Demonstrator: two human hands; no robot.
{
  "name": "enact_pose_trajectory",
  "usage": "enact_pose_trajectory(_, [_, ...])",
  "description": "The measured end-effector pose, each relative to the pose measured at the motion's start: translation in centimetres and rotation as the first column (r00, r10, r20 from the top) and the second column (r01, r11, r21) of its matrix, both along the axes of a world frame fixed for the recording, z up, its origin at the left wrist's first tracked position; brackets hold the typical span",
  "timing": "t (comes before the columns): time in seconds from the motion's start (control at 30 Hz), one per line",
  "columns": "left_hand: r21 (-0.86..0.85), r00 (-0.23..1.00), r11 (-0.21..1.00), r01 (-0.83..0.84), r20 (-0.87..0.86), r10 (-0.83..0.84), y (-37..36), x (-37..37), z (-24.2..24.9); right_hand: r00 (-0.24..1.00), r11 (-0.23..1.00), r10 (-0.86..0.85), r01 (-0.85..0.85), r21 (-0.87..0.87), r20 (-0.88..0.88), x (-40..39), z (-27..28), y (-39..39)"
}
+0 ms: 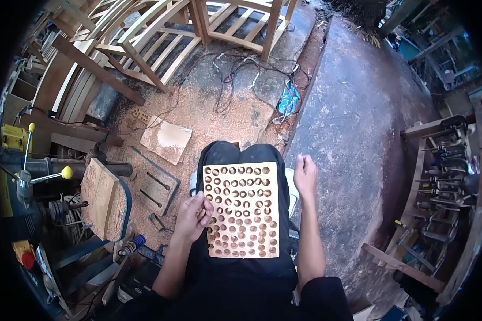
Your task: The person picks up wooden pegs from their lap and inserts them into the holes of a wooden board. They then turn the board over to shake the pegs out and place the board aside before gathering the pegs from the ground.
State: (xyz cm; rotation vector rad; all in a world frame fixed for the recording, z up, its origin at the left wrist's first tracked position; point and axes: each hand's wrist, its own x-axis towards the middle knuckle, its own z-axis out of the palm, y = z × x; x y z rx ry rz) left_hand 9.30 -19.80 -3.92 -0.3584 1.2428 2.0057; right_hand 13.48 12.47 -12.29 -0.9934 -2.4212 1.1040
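Note:
A pale wooden board full of round holes in rows lies across the lap on dark trousers. The upper holes show bright crescents inside, while the lower ones look shallower and brown. Over the board's left edge is my left hand, its fingers curled in and thumb against them; whatever they may hold is hidden. My right hand is raised to the right of the board, apart from it, fingers closed with the thumb side up. Something too small to name may be in its pinch.
At left stands a drill press with a wooden work table. A hammer, a spray can and a slotted metal plate lie nearby. Wooden chair frames, cables and a clamp rack surround the sawdust-covered floor.

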Motion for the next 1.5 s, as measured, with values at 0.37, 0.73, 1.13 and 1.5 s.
enact_pose_trajectory(0.37, [0.126, 0.974, 0.966, -0.224, 0.074, 0.216, -2.0, -2.0, 0.2, 0.785, 0.871, 0.477, -0.363, -0.33, 0.395, -13.9, -18.3, 1.7])
enact_pose_trajectory(0.73, [-0.79, 0.529, 0.579, -0.199, -0.585, -0.616, -1.0, -0.4, 0.2, 0.854, 0.865, 0.451, -0.347, -0.363, 0.26, -15.4, -17.4, 1.5])
enact_pose_trajectory(1.13, [-0.804, 0.151, 0.524, -0.281, -0.577, -0.803, -1.5, -0.1, 0.3, 0.77, 0.884, 0.467, -0.391, -0.257, 0.436, -14.4, -17.1, 3.2])
enact_pose_trajectory(1.5, [-0.853, 0.194, 0.459, -0.247, -0.508, -0.839, -2.2, -0.6, 1.0, 0.67, 0.785, 0.609, -0.587, -0.199, 0.425, -19.7, -17.0, 1.5])
